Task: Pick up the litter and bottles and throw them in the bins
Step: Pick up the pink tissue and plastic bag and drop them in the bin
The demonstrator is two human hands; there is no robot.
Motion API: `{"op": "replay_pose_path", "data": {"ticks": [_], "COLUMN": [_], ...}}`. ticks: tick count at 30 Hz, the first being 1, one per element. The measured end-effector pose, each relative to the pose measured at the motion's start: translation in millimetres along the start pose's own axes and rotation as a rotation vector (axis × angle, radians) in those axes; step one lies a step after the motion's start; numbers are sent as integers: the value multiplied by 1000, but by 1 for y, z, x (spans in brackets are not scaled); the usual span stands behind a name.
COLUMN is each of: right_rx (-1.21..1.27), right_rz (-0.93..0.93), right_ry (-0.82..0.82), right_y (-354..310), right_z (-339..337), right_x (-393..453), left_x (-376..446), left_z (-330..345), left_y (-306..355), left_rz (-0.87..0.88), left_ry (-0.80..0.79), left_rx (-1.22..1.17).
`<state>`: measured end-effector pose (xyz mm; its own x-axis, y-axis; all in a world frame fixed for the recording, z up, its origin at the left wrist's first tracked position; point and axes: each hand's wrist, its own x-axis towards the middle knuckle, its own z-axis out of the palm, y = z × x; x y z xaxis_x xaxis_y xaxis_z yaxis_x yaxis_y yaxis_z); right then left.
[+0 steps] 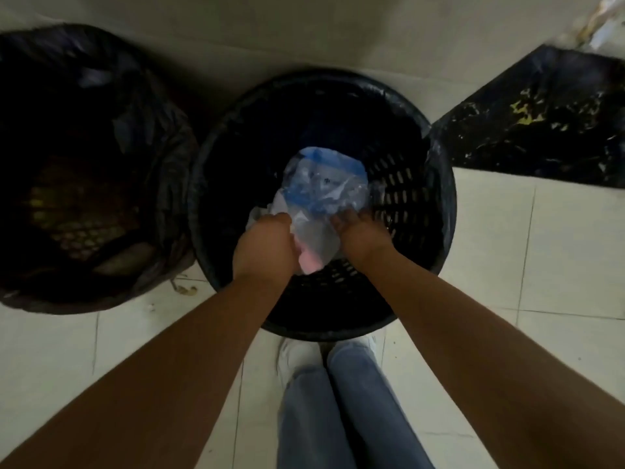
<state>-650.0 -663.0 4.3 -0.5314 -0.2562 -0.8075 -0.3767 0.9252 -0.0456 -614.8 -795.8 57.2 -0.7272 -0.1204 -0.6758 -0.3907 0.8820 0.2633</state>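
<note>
**Both hands over the middle bin, bundle of plastic between them**

Directly beneath both hands gapes the middle bin [409, 184], a black slotted basket with a dark liner. Out to the left of the left hand stands a second bin [101, 170], also lined, with something yellowish at the bottom; far beyond the right hand lies a black sheet [541, 123] flecked with scraps.

Between the hands hangs the plastic litter [324, 184], a crumpled clear-and-blue bundle with something pink under it, just past the fingertips and inside the rim. I judge it light, soft and slick (thin film crushes instead of resisting), so the best hold is a bunched fistful near its lower end, not a flat press on the sides.

The left hand [267, 245] is curled shut on the bundle's near edge. The right hand [358, 231] lies against its other side, fingers spread; whether it grips or merely steadies, I cannot tell
</note>
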Motion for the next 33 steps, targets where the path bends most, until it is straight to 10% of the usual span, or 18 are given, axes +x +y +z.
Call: {"op": "replay_pose_path", "data": {"ticks": [6,23,33], "right_rx": [79,625,688], "right_rz": [-35,480,1167], "right_ry": [-28,662,944], "right_y": [3,140,179], "right_z": [-6,-184,-166], "right_x": [-24,-397,-730], "left_x": [-12,-207,-468], "left_z": [11,-242,-262], "left_y": [0,294,489], "left_rz": [63,809,1552], "left_ry": [-315,93,227], "left_rx": [467,846,930]}}
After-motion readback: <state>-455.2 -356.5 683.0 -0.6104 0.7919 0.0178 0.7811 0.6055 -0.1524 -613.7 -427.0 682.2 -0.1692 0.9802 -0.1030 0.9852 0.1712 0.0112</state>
